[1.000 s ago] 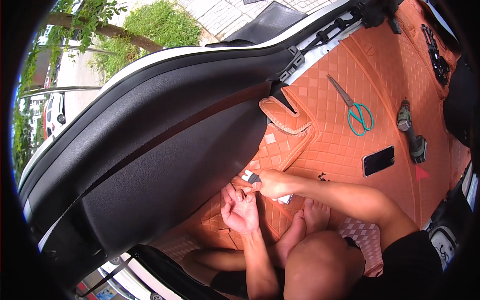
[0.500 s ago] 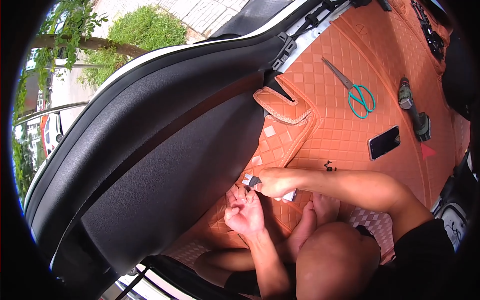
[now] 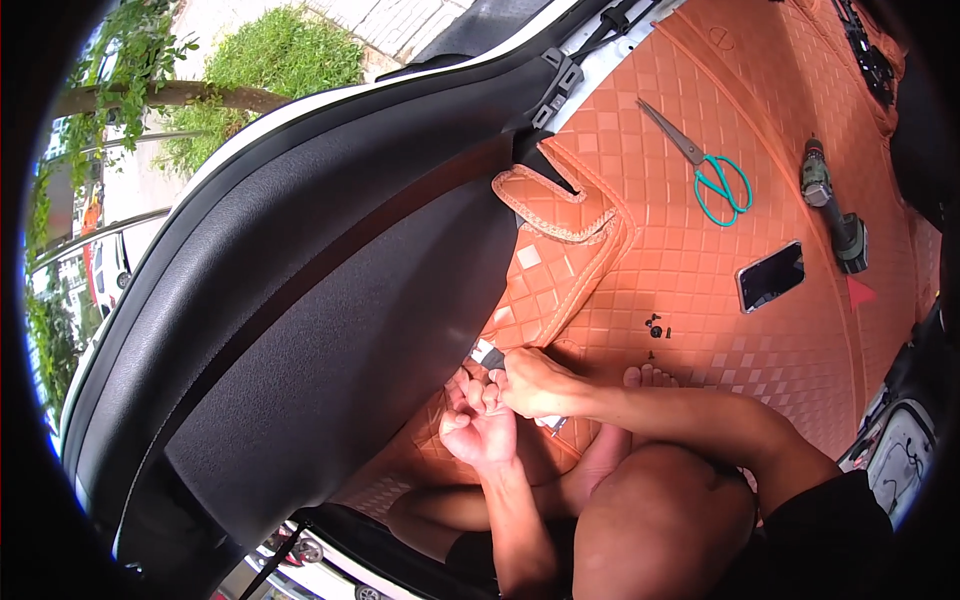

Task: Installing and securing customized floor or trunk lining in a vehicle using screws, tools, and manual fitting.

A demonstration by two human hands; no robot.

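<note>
My right hand [image 3: 530, 380] is closed around a small white tool with a dark band [image 3: 488, 355], partly hidden by the fingers, at the lower edge of the black trim panel [image 3: 330, 320]. My left hand [image 3: 478, 425] lies palm up against it, fingers curled inward; whether they grip anything is hidden. Both hands are over the orange quilted mat [image 3: 560, 280], beside a folded, stitched flap [image 3: 548, 215] with a slot.
On the mat lie scissors with teal handles [image 3: 722, 190], a cordless drill [image 3: 830, 210], a phone [image 3: 770, 276], several small black fasteners [image 3: 657, 330] and a red triangular piece [image 3: 862, 291]. My bare foot and bent knee [image 3: 660, 520] fill the lower area. Plants show outside, upper left.
My right hand has moved slightly down against my left fingers, covering more of the white tool. The view has shifted a little, so the panel and mat sit differently.
</note>
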